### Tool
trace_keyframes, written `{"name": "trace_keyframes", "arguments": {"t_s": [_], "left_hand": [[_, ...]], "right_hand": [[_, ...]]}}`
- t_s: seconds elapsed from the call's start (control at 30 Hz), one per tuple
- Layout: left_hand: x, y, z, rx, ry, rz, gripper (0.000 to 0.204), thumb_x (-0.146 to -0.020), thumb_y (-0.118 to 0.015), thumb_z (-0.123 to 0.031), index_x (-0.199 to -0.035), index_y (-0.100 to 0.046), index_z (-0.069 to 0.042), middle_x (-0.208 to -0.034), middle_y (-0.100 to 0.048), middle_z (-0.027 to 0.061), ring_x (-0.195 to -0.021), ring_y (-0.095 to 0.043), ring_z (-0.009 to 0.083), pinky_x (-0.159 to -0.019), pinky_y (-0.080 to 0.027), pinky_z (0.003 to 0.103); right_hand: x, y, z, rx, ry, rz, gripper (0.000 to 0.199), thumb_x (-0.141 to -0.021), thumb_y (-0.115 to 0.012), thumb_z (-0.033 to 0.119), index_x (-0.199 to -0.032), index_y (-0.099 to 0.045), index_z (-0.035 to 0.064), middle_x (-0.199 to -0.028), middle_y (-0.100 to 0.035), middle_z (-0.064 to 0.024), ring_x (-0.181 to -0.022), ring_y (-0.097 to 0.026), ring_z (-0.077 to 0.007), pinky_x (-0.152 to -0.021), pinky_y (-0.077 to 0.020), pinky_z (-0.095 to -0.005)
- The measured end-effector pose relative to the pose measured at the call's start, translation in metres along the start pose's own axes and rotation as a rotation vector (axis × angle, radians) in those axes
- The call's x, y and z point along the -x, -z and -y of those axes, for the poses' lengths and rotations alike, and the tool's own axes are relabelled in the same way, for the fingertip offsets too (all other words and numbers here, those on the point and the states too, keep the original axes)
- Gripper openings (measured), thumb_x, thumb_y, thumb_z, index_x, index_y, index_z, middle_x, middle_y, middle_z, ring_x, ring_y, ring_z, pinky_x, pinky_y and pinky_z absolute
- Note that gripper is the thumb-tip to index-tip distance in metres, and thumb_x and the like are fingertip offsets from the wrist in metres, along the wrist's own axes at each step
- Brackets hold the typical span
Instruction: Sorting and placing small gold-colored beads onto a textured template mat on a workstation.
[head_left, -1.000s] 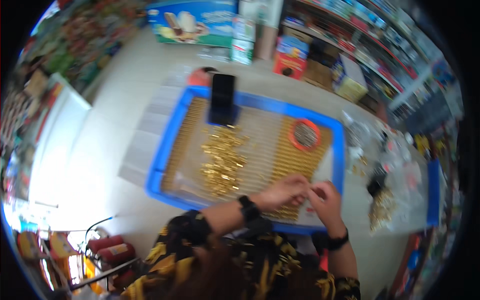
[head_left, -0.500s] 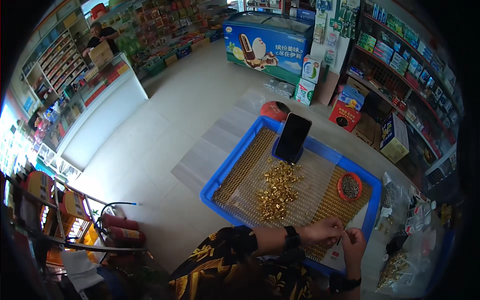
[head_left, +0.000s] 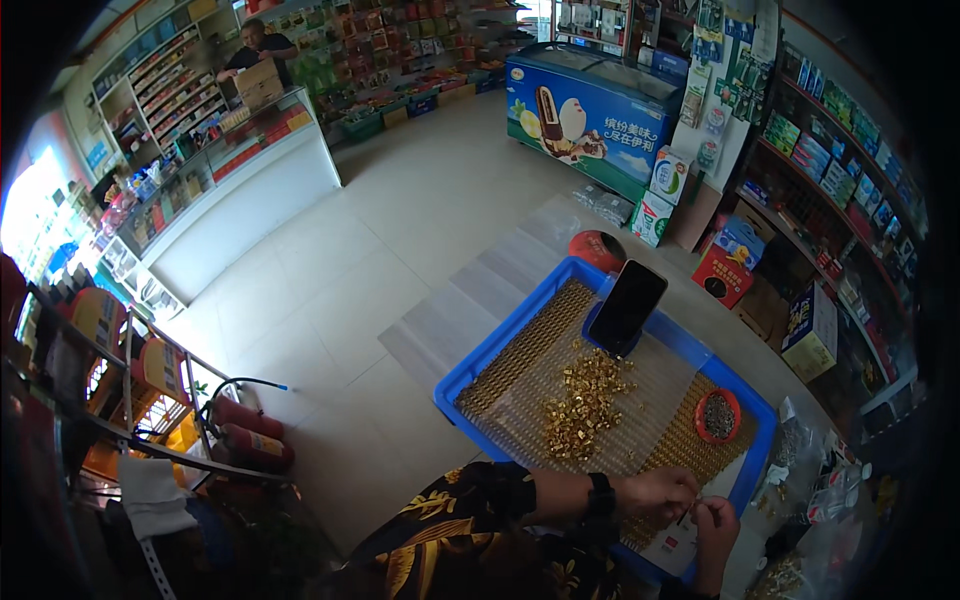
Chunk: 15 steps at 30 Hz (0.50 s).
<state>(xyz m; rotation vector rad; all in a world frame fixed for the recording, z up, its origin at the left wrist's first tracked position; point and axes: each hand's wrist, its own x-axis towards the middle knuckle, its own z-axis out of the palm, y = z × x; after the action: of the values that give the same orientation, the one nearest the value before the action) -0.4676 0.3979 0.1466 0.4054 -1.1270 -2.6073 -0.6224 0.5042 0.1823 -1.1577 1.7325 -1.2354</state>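
Over the near right corner of the blue tray (head_left: 468, 420), my left hand (head_left: 660, 497) and my right hand (head_left: 716, 524) almost meet, fingertips pinched. Whatever lies between them is too small to make out. Rows of gold-coloured pieces (head_left: 520, 345) cover the tray's bottom, partly under a clear sheet. A heap of loose small shiny gold pieces (head_left: 583, 405) rests in the middle. To the right sits a round red bowl (head_left: 735, 434) of tiny silvery parts. A dark-screened phone (head_left: 630, 303) leans upright on a blue stand at the tray's far side.
A red round object (head_left: 598, 248) sits just beyond the tray. Clear plastic bags (head_left: 790, 575) lie at the right. A chest freezer (head_left: 590, 120), stocked shelves (head_left: 850, 170) and cartons (head_left: 808, 335) stand behind. At left are fire extinguishers (head_left: 255, 447), and a person (head_left: 262, 50) behind a counter (head_left: 250, 185).
The whole view has shifted, so the tray and shop appear further right and lower. My hands stay pinched close together over the same tray corner.
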Motion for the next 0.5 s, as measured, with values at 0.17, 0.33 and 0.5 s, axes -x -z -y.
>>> {"name": "trace_keyframes", "arguments": {"t_s": [0.17, 0.33, 0.5], "left_hand": [[-0.006, 0.003, 0.005, 0.072, -0.028, -0.016, 0.021, -0.088, -0.056, -0.021, -0.101, -0.049, -0.006, -0.075, -0.056, 0.0019, -0.064, -0.054, 0.0093, -0.056, -0.045, 0.021], [-0.005, 0.002, 0.005, -0.01, -0.013, -0.03, 0.02, -0.088, -0.056, -0.022, -0.1, -0.05, -0.006, -0.076, -0.057, 0.0014, -0.065, -0.055, 0.0087, -0.056, -0.045, 0.02], [-0.007, 0.006, 0.007, -0.047, -0.012, -0.04, 0.02, -0.089, -0.056, -0.023, -0.099, -0.052, -0.005, -0.075, -0.056, 0.0008, -0.064, -0.053, 0.0073, -0.055, -0.044, 0.02]], "right_hand": [[0.003, 0.004, 0.013, -0.032, -0.009, -0.022, 0.005, -0.083, -0.057, 0.003, -0.088, -0.056, 0.0008, -0.073, -0.058, -0.004, -0.066, -0.054, -0.0089, -0.061, -0.0439, -0.0215], [0.002, 0.009, 0.005, 0.007, -0.047, 0.05, 0.008, -0.083, -0.058, 0.001, -0.091, -0.057, -0.0001, -0.078, -0.06, -0.0053, -0.069, -0.055, -0.0081, -0.063, -0.0444, -0.0204], [-0.004, -0.001, -0.007, 0.164, 0.087, 0.003, 0.007, -0.083, -0.059, 0.002, -0.09, -0.057, 0.0007, -0.081, -0.058, -0.0036, -0.072, -0.053, -0.0073, -0.064, -0.043, -0.02]]}}
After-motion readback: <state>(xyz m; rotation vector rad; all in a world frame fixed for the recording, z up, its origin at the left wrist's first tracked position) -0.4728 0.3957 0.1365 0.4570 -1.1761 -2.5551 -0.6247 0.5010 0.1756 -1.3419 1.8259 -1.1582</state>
